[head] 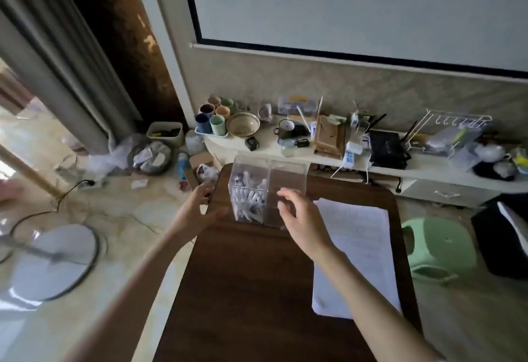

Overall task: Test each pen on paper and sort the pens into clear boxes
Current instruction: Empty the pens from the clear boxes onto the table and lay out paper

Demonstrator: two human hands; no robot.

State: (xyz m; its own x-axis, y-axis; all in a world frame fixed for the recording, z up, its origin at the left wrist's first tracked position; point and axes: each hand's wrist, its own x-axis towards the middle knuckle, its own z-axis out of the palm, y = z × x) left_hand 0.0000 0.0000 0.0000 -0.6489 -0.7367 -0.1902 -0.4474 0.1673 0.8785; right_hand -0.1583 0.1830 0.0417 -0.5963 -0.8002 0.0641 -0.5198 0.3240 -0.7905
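Both hands reach over a dark brown wooden table [251, 276], with white paper sheets [357, 247] on its right. The right hand [303, 218] hovers, fingers spread and holding nothing, before two adjoining clear plastic boxes [288, 174]; white pens [248, 198] fill the left one. The left hand [200, 194] is at the table's far-left edge, its grip too blurred to tell. Beyond, a cluttered white cabinet [268, 144] sits under a grey projection screen [343, 4].

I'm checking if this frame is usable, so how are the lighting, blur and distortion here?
Head view: dim, even indoor light, no hard shadows. Head view: motion blur smears the right hand and the fan base; the pens in the left clear box look soft. Head view: wide-angle distortion bends the screen along its lower edge.
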